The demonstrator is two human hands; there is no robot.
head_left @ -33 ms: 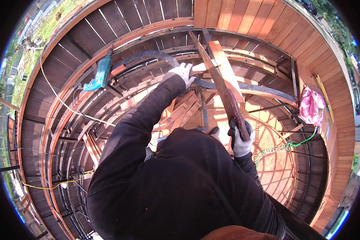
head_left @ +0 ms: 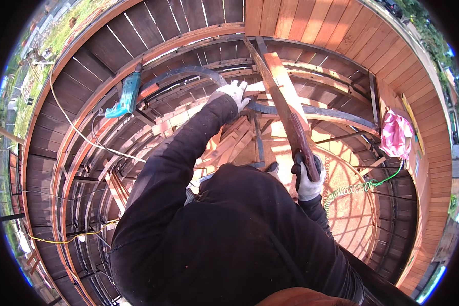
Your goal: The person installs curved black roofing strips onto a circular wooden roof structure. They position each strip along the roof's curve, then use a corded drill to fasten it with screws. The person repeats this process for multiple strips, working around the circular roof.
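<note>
Gloved hands on a long dark wooden strip inside a curved timber frame.

Right hand [head_left: 308,179], white glove, fingers closed around the lower end of the strip [head_left: 280,99], which slants up and away over a pale plank [head_left: 285,81]. Left hand [head_left: 235,93], also gloved, reaches forward, fingers curled on a curved dark rail [head_left: 311,110] just beside the strip. Teal power drill [head_left: 125,97] rests on the left framing; pink cloth [head_left: 396,133] hangs at right.
</note>
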